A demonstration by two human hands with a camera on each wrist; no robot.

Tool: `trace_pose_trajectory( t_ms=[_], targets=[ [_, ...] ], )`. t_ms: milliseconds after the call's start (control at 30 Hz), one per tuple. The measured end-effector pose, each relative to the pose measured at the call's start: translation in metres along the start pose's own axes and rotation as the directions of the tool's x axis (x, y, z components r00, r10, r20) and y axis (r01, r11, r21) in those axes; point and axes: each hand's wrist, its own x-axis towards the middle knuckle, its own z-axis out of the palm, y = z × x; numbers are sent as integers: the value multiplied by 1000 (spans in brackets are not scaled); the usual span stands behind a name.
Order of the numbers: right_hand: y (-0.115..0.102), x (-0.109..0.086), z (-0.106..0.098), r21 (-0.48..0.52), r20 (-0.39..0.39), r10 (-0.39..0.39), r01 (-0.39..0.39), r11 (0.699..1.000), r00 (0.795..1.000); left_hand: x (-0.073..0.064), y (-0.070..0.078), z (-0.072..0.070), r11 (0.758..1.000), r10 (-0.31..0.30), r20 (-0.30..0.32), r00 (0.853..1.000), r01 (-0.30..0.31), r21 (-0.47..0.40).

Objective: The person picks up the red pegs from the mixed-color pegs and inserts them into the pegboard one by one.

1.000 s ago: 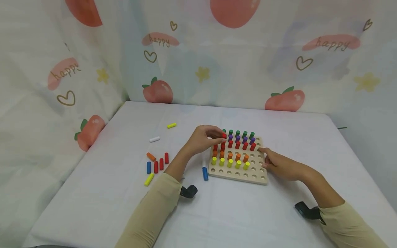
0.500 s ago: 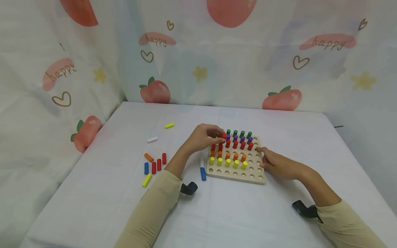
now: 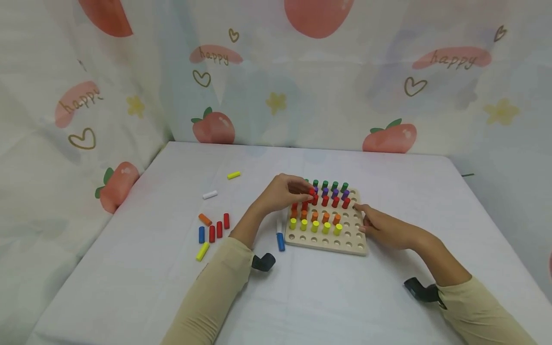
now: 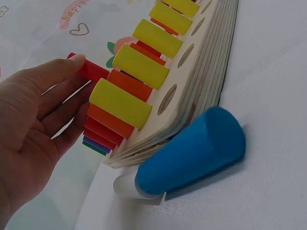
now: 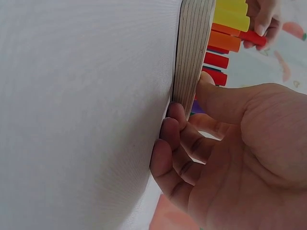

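My left hand is over the back left of a wooden pegboard. Between thumb and fingers it pinches a red peg, which overlaps the purple and red rows in the head view. Upright pegs stand in rows on the board: green at the back, then purple, red, orange and yellow. My right hand grips the board's right edge, its thumb on top and its fingertips low against the side. Some left-end pegs are hidden behind my left hand.
A blue peg and a white peg lie against the board's left side. Farther left are several loose pegs, including red, blue, orange and yellow. Another white peg lies behind them.
The head view has shifted slightly. My left hand has moved a little to the right over the board with the red peg still pinched. My right hand keeps its grip on the board.
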Motion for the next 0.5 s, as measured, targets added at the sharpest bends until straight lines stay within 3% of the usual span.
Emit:
trace_pose_trajectory(
  t_ms=[167, 500],
  targets=[
    [0, 1, 0, -1, 7, 4, -4, 1000, 1000, 2, 1, 2, 1000, 24, 45, 999, -23, -20],
    [-2, 0, -1, -1, 6, 7, -7, 1000, 1000, 5, 3, 7, 999, 51, 62, 997, -51, 7]
  ],
)
